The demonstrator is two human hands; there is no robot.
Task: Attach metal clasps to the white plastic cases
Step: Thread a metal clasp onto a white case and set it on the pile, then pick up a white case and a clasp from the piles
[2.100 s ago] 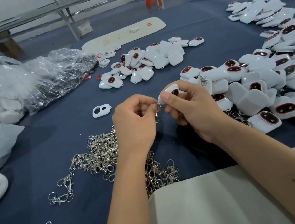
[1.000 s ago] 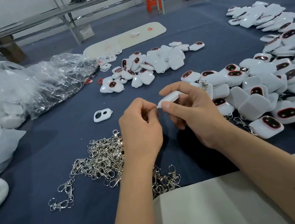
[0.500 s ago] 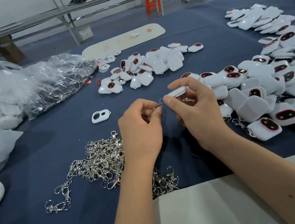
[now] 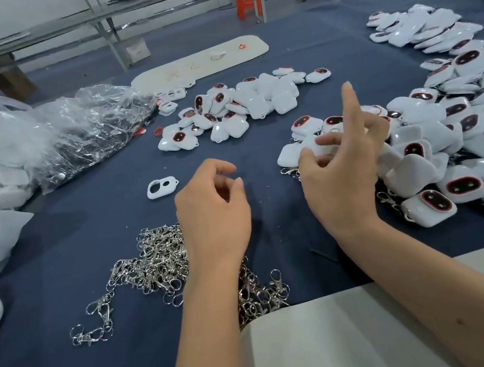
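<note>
My left hand (image 4: 213, 210) hovers over the blue cloth with loosely curled fingers and holds nothing. Just below it lies a heap of silver metal clasps (image 4: 154, 262). My right hand (image 4: 342, 179) is raised to its right, index finger pointing up and the other fingers spread. A white plastic case (image 4: 288, 153) lies just past its fingers at the near edge of the big pile of white cases (image 4: 452, 148), a clasp (image 4: 290, 171) showing under it. Blur hides whether the fingertips touch that case.
A second pile of white cases (image 4: 255, 101) lies mid-table, and a loose white faceplate (image 4: 161, 187) left of my hands. Clear plastic bags (image 4: 65, 132) fill the left side. A beige board (image 4: 201, 60) lies farther back. A pale sheet (image 4: 325, 345) covers the near edge.
My hands were together, the right gripping a white case and the left pinching a clasp at it. Now they have moved apart, both holding nothing, and the case lies at the pile's edge.
</note>
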